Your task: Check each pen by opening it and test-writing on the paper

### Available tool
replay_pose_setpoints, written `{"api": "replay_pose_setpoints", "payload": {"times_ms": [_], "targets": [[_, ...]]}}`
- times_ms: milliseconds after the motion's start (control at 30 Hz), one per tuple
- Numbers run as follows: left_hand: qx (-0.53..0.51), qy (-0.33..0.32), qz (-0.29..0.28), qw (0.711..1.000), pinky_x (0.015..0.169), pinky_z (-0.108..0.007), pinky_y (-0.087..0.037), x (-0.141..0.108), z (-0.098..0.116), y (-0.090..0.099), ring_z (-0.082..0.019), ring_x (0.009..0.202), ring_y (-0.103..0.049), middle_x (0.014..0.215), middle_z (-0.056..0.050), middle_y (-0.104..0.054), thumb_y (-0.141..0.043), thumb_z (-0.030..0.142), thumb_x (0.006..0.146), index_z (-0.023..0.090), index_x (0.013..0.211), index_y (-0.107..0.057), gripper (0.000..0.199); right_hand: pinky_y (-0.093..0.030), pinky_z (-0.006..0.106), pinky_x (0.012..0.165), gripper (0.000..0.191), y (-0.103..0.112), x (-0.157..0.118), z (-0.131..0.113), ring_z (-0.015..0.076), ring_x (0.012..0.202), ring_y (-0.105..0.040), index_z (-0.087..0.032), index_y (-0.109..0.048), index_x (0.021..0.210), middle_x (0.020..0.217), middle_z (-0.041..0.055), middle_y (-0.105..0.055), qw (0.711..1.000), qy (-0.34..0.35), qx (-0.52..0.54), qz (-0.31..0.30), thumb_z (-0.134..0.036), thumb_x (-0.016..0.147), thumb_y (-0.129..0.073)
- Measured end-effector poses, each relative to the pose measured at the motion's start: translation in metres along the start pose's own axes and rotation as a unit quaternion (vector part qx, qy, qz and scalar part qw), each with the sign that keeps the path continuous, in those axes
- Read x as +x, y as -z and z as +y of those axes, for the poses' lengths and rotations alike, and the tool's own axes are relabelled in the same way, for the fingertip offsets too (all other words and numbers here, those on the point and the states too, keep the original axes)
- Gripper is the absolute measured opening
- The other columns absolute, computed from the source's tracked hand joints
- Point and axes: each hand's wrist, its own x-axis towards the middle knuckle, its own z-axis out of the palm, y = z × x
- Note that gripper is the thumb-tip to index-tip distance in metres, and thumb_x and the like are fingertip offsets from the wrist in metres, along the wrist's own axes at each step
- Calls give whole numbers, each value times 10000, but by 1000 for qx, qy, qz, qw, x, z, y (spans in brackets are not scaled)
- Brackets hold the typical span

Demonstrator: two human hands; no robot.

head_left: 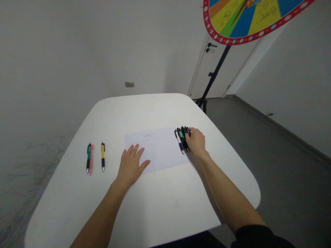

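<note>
My left hand (130, 164) lies flat with fingers spread on the left part of a white sheet of paper (160, 151), which bears a few lines of handwriting near its top. At the sheet's right end, several click pens lie side by side, among them a white pen with a black grip (179, 142) and a green and black pen (183, 134). My right hand (196, 140) is closed at the right side of this row, its fingertips on a blue pen (189, 131). The hand hides most of that pen.
On the table's (165, 206) left side lie a green pen (89, 158), a pink pen (91, 159) touching it, and a yellow pen (103, 156) slightly apart. Behind the table's right corner, a colourful prize wheel (243, 22) stands on a black stand (216, 72).
</note>
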Motion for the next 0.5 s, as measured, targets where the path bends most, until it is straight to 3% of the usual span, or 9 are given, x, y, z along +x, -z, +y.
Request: {"api": "replay_pose_setpoints", "payload": {"times_ms": [133, 233, 367, 433, 500], "targets": [[-24, -9, 23, 999, 1131, -530, -335, 1, -1, 0, -340, 1374, -428, 1463, -153, -510, -513, 488, 927, 163, 1334, -563, 523, -415, 344, 764, 297, 0, -2, 2, 258, 910, -639, -180, -673, 1073, 1038, 128, -692, 1000, -13, 11, 22, -354, 920, -488], [-44, 17, 65, 997, 1044, -451, -431, 3, -11, 13, -297, 1218, -550, 1307, -149, -624, -526, 439, 919, 146, 1229, -622, 437, -393, 337, 727, 287, 4, -6, 3, 245, 861, -622, -181, -681, 1026, 999, 111, -689, 999, -11, 25, 44, -372, 911, -500], [33, 183, 130, 974, 927, -467, -465, 3, -37, 41, -328, 1059, -584, 1053, -154, -671, -464, 428, 920, 130, 1059, -651, 378, -363, 332, 703, 267, 10, -15, -1, 215, 783, -580, -164, -687, 912, 888, 98, -682, 994, 13, 78, 76, -358, 899, -504], [74, 252, 122, 957, 878, -465, -478, 0, -50, 50, -355, 1082, -579, 1099, -191, -647, -454, 411, 909, 113, 1099, -611, 387, -355, 327, 685, 255, 11, -19, -5, 205, 740, -560, -165, -677, 834, 807, 80, -667, 989, 27, 114, 89, -361, 879, -520], [89, 301, 71, 947, 808, -459, -497, -2, -61, 54, -377, 1036, -609, 1123, -237, -635, -470, 370, 888, 84, 1119, -580, 383, -353, 320, 668, 249, 11, -23, -11, 195, 697, -545, -172, -663, 775, 737, 59, -647, 982, 44, 156, 92, -369, 854, -532]]}}
